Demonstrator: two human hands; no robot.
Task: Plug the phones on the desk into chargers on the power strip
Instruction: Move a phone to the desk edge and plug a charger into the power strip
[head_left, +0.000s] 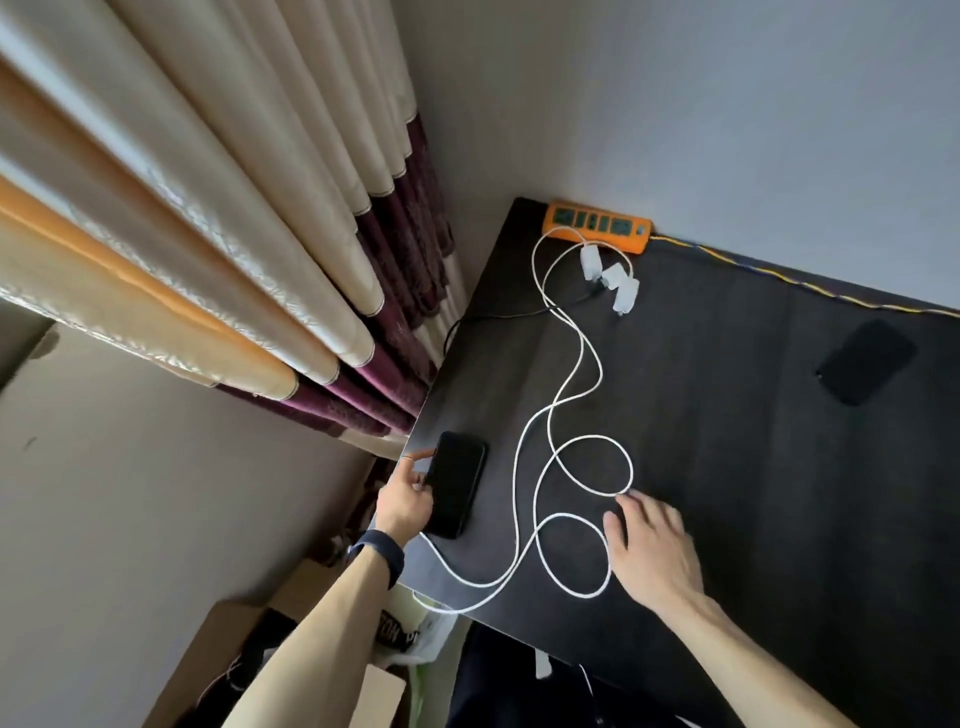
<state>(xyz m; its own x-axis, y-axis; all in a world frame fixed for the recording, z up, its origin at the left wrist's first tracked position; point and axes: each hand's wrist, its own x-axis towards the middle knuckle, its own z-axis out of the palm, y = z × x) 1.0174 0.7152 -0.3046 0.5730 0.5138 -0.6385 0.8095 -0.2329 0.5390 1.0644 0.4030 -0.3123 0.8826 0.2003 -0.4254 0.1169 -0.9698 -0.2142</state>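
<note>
Phone (457, 483) gripped by left hand (405, 499), cable (592, 438) end hidden; right hand (652, 551) spread.

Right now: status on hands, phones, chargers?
Left hand grips near phone; right hand open, fingertips at white cable; far phone untouched. Chargers lie unplugged beside power strip. Loops tangled in between.

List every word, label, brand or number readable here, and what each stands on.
On the black band below the edge of the desk: white capital letters, partly hidden and too blurred to read for sure.
On the orange power strip: no marking readable.
On the near phone and the far phone: dark faces, no text.
On the white chargers: nothing readable.
</note>
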